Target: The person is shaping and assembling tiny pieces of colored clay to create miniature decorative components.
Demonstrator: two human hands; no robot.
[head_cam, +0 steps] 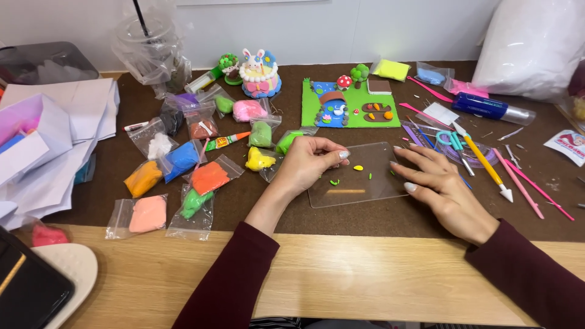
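- A clear plastic sheet [359,176] lies flat on the brown mat [122,122] of the worktop [341,274]; it serves as the landmark here.
- On the sheet sit small clay bits: a yellow piece [358,167] near its middle and a green curl [334,181] toward its left side.
- Left of the sheet, small clear bags of modelling clay are scattered: yellow [259,160] just beside it, then orange-red [209,176], blue [181,159], orange [143,178], peach [146,214] and green [195,203] further off.
- Behind the sheet stands a green clay garden scene [350,103] with a red mushroom and a tree; left of that, a clay cake with a rabbit [260,76].
- Right of the sheet lie pink modelling sticks [527,186], a yellow-handled tool [484,164] and teal scissors [450,139].
- Far behind and to the right of the sheet rests a blue tube [487,106], beside a large white bag [530,42].
- The left hand [308,164] hovers over the sheet's left edge, fingers curled in with thumb and fingertips pressed together; whether they pinch any clay I cannot tell.
- The right hand [439,183] lies spread, palm down, its fingertips touching the sheet's right edge.
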